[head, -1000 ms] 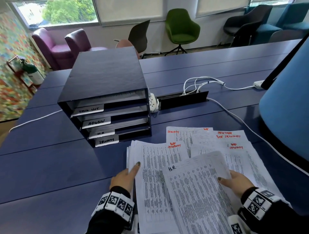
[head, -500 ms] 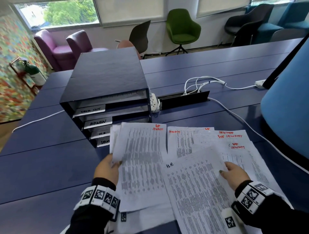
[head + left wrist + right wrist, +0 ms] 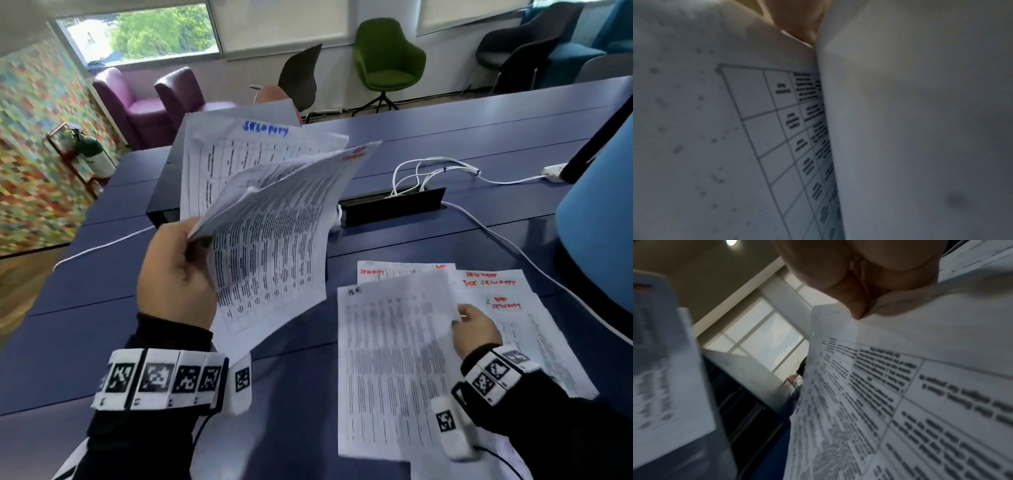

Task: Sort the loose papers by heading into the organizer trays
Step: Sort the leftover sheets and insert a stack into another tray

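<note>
Head view: left hand fingers clamp raised papers; right hand pinches H.R. sheet — on table.

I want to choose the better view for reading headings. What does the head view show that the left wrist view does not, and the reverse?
Only the head view shows the blue handwritten heading on the raised papers, the left hand as a whole, and the right hand on the papers on the table. Only the left wrist view shows the printed grid close up, with no heading. Both show the raised papers gripped.
</note>
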Motion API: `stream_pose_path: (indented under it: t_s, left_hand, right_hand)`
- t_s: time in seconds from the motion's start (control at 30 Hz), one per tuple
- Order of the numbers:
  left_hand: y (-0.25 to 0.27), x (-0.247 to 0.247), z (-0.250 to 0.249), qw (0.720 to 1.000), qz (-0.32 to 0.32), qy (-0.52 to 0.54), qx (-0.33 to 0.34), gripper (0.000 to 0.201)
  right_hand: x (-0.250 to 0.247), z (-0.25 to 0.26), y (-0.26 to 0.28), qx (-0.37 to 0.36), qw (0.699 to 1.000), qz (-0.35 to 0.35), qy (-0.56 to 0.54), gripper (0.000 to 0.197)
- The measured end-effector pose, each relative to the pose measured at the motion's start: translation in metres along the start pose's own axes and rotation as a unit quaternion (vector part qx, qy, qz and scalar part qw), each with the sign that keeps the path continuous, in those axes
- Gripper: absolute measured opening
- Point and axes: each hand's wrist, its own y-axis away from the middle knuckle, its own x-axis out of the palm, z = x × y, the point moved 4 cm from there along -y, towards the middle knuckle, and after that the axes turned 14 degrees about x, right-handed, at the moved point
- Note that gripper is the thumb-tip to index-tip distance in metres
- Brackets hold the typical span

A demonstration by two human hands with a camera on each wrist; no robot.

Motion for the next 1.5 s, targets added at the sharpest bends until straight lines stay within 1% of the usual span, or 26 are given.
stream_pose_path:
  t_s: [0.07,0.17,0.2,0.27,0.33,0.37,0.4,0.47,0.53,0.6,0.67,0.7,0.77,0.8,0.83,0.87,0.9,0.97,1.03,1.1,1.17,1.27,1.33,1.4,1.47,1.5]
  left_hand:
    - [-0.001,-0.006,0.001,1.0,-0.018,0.006,-0.002,0.015]
    - [0.001,-0.01,0.004,0.999,-0.034,0.027,-0.029,0.021]
    - [0.002,-0.009,0.003,0.997,-0.039,0.049,-0.043,0.023]
    - [0.003,-0.005,0.003,0.988,-0.05,0.112,-0.092,0.026]
    - [0.003,-0.001,0.002,0.975,-0.064,0.164,-0.135,0.026]
    - [0.003,0.001,0.0,0.971,-0.067,0.182,-0.141,0.026]
    - [0.003,0.002,-0.003,0.966,-0.066,0.203,-0.143,0.027]
    - [0.006,0.007,-0.004,0.947,-0.077,0.264,-0.163,0.031]
    - [0.02,0.022,0.006,0.914,-0.077,0.327,-0.228,0.031]
    - [0.046,0.048,0.019,0.874,-0.043,0.37,-0.313,0.03]
    - [0.077,0.076,0.023,0.851,0.03,0.376,-0.366,0.031]
    - [0.094,0.089,0.023,0.847,0.075,0.361,-0.383,0.03]
    - [0.129,0.107,0.026,0.855,0.174,0.28,-0.4,0.027]
    - [0.147,0.114,0.028,0.856,0.227,0.229,-0.404,0.027]
    - [0.163,0.12,0.03,0.85,0.274,0.19,-0.407,0.029]
    - [0.175,0.123,0.031,0.84,0.305,0.167,-0.417,0.032]
    - [0.183,0.125,0.032,0.831,0.319,0.159,-0.426,0.035]
    - [0.188,0.127,0.037,0.829,0.329,0.152,-0.426,0.039]
    - [0.186,0.13,0.041,0.832,0.339,0.149,-0.412,0.041]
    - [0.184,0.134,0.046,0.829,0.353,0.148,-0.408,0.044]
    - [0.184,0.136,0.051,0.823,0.36,0.153,-0.412,0.047]
    - [0.185,0.138,0.056,0.818,0.348,0.172,-0.424,0.046]
    - [0.183,0.137,0.055,0.826,0.32,0.187,-0.425,0.036]
    - [0.18,0.134,0.053,0.834,0.284,0.205,-0.427,0.027]
    - [0.179,0.132,0.049,0.837,0.251,0.227,-0.429,0.026]
    - [0.178,0.13,0.048,0.839,0.238,0.235,-0.429,0.031]
  right_hand:
    - [-0.001,0.004,-0.002,0.0,1.0,0.007,-0.004,0.034]
    - [0.016,0.001,-0.005,-0.014,0.998,0.052,0.009,0.034]
    - [0.027,-0.003,-0.004,-0.019,0.997,0.072,0.014,0.034]
    - [0.049,-0.013,0.002,-0.017,0.992,0.121,0.031,0.033]
    - [0.067,-0.021,0.01,0.012,0.979,0.2,-0.022,0.032]
    - [0.069,-0.024,0.012,0.022,0.975,0.217,-0.051,0.032]
    - [0.064,-0.026,0.01,0.022,0.978,0.199,-0.062,0.032]
    - [0.042,-0.027,0.003,0.013,0.992,0.122,-0.037,0.031]
    - [0.012,-0.03,-0.009,0.004,0.999,0.05,0.014,0.032]
    - [-0.02,-0.041,-0.024,0.028,0.998,-0.018,0.056,0.04]
    - [-0.05,-0.058,-0.038,0.097,0.987,-0.083,0.096,0.051]
    - [-0.062,-0.066,-0.041,0.133,0.982,-0.091,0.1,0.058]
    - [-0.074,-0.083,-0.05,0.176,0.976,-0.082,0.103,0.072]
    - [-0.076,-0.09,-0.054,0.187,0.974,-0.075,0.106,0.078]
    - [-0.078,-0.095,-0.056,0.19,0.974,-0.066,0.105,0.081]
    - [-0.077,-0.097,-0.057,0.188,0.975,-0.055,0.104,0.08]
    - [-0.077,-0.098,-0.056,0.182,0.977,-0.046,0.101,0.074]
    - [-0.075,-0.098,-0.052,0.171,0.98,-0.022,0.103,0.059]
    - [-0.073,-0.099,-0.052,0.171,0.979,0.002,0.115,0.058]
    - [-0.07,-0.096,-0.046,0.174,0.978,0.011,0.114,0.059]
    - [-0.069,-0.088,-0.039,0.145,0.982,0.018,0.122,0.046]
    - [-0.077,-0.069,-0.033,0.052,0.995,-0.022,0.086,0.028]
    - [-0.091,-0.056,-0.029,0.006,0.998,-0.054,0.022,0.023]
    - [-0.109,-0.037,-0.022,-0.039,0.997,-0.065,-0.019,0.019]
    - [-0.127,-0.013,-0.013,-0.1,0.992,-0.071,-0.025,0.017]
    - [-0.135,0.0,-0.008,-0.128,0.989,-0.074,-0.025,0.015]
